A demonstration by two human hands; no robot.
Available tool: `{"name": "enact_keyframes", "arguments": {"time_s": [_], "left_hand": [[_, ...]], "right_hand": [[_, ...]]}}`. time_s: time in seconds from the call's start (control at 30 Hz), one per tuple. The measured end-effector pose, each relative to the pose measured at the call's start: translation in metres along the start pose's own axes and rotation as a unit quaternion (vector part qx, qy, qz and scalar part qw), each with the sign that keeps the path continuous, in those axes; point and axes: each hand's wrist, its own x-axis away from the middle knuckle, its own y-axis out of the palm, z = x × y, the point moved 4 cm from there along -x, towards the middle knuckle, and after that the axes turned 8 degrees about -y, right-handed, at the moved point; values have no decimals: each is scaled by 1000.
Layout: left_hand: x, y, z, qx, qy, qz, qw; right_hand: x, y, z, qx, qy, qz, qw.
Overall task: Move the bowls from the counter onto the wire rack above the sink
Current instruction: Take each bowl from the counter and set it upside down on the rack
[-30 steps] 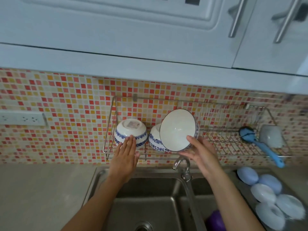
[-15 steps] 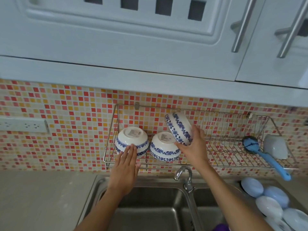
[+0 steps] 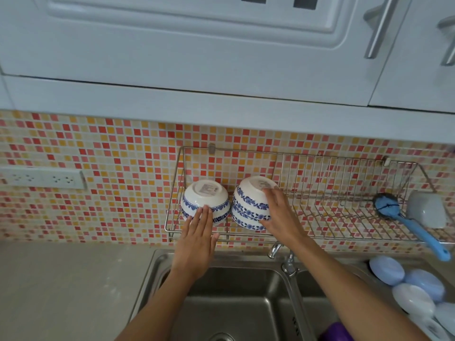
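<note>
A wire rack (image 3: 320, 238) hangs on the tiled wall above the sink. At its left end a white bowl with blue flower bands (image 3: 205, 196) sits upside down. My left hand (image 3: 197, 239) lies flat against its front, fingers straight and together. To its right, a second such bowl (image 3: 250, 195) is upside down on top of a third bowl (image 3: 242, 221). My right hand (image 3: 280, 215) grips the top bowl's right side.
A blue dish brush (image 3: 408, 222) and a grey cup (image 3: 427, 209) lie at the rack's right end. Several pale blue and white bowls (image 3: 413, 289) rest on the counter at lower right. A tap (image 3: 288, 264) stands over the steel double sink (image 3: 236, 303). White cabinets hang overhead.
My right hand turned the bowl over and lowered it onto the middle bowl in the rack. My left hand stayed against the left bowl. The camera tilted upward.
</note>
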Motion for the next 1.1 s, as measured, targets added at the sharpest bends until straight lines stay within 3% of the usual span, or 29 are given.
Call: {"name": "enact_keyframes", "arguments": {"time_s": [0.6, 0.83, 1.1], "left_hand": [[2, -1, 3, 16, -1, -22, 1000], [2, -1, 2, 22, 1, -38, 999], [-18, -17, -1, 65, -17, -58, 996]], "right_hand": [[-3, 8, -2, 48, -47, -79, 995], [10, 18, -12, -13, 22, -43, 999], [20, 27, -20, 38, 54, -29, 997]]}}
